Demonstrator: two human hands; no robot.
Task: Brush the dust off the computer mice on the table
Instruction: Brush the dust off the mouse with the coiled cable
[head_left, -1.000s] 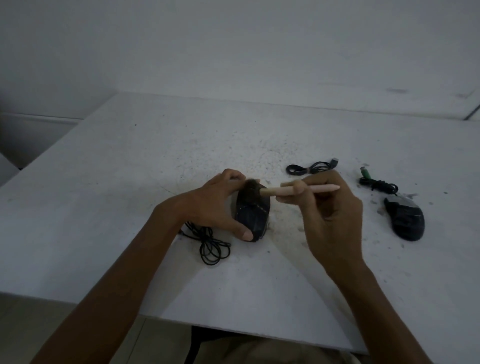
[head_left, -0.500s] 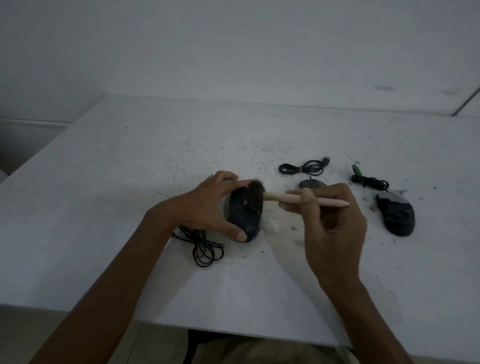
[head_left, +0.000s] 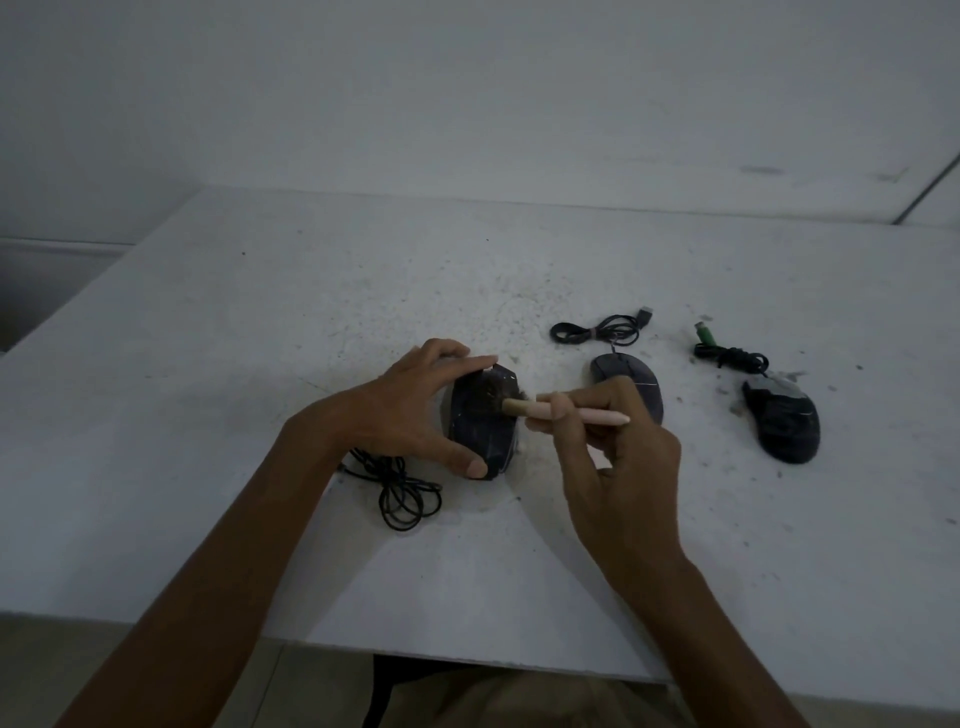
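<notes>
A black mouse (head_left: 485, 426) stands tipped on its side on the white table (head_left: 208, 364). My left hand (head_left: 410, 410) grips it, thumb at its near end and fingers over its far end. My right hand (head_left: 613, 441) holds a pink-handled brush (head_left: 576, 411) like a pen. The dark bristles rest on the upper part of the held mouse. A second dark mouse (head_left: 631, 382) lies partly hidden behind my right hand. A third black-and-grey mouse (head_left: 782, 421) lies farther right.
The held mouse's cable (head_left: 400, 488) lies coiled at my left wrist. A bundled USB cable (head_left: 597, 327) and a cable with a green plug (head_left: 727, 353) lie behind the other mice. Dust specks cover the table. The near table edge (head_left: 467, 660) runs below my forearms.
The brush has moved left so its bristles sit further onto the held mouse. The view has shifted, and the second mouse shows more fully behind my right hand.
</notes>
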